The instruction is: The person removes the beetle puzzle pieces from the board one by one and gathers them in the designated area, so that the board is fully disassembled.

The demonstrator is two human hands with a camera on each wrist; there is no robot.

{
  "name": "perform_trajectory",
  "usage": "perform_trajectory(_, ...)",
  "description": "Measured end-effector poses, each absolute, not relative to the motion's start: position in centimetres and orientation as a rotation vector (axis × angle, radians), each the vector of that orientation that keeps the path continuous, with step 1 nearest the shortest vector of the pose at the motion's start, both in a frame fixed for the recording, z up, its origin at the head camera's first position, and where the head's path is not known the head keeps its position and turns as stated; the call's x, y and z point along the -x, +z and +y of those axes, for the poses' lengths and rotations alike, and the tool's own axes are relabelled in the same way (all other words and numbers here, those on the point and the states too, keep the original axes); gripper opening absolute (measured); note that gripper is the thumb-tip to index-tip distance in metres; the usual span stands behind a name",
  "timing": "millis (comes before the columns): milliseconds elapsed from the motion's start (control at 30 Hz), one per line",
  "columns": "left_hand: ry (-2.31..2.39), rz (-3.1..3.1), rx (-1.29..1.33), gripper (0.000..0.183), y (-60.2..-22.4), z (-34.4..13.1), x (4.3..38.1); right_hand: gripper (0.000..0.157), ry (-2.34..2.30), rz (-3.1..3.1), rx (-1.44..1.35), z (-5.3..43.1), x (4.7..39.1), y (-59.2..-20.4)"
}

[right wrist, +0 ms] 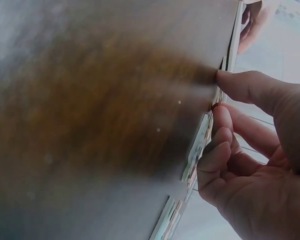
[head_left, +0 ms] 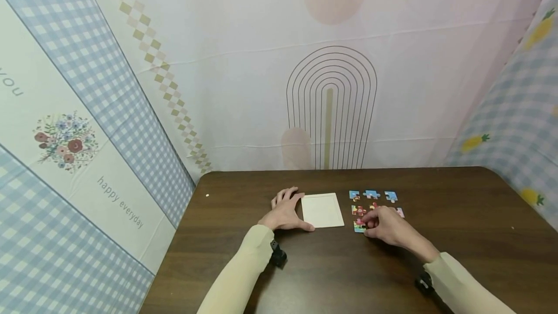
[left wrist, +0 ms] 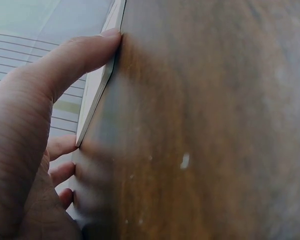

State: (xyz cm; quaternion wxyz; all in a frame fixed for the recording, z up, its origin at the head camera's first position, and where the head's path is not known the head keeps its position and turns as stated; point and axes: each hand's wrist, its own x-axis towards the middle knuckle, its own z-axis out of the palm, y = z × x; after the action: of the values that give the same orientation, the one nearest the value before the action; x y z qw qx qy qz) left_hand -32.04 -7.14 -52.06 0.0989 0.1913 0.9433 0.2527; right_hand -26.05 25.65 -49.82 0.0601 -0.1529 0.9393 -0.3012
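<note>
A flat white square puzzle board (head_left: 322, 211) lies on the brown table. My left hand (head_left: 285, 211) holds its left side, with the thumb on the near edge and the index finger at the far left corner. In the left wrist view, the thumb (left wrist: 85, 55) touches the edge of the board. To the right of the board, my right hand (head_left: 389, 227) pinches a colourful jigsaw piece (head_left: 359, 226) at the near left of a group of pieces. Other pieces, including a blue jigsaw piece (head_left: 371, 194), lie around it; the hand partly covers some.
The dark wooden table (head_left: 331, 275) ends at a cloth backdrop (head_left: 244, 110). Checked cloth (head_left: 131, 125) hangs along the left side. A small white speck (head_left: 207, 195) is at the far left of the table.
</note>
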Motion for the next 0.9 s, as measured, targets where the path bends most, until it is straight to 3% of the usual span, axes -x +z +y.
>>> perform_trajectory(533,0.722,2.78,-0.544,0.108,-52.06,-7.11,32.06,0.032,-0.96,2.809,0.385,25.81,26.0,-49.76)
perform_trajectory(900,0.74,2.755,-0.552,0.106,-51.99,-7.33,32.23,0.031,-1.128,2.921,0.315,26.49,26.92,-49.2)
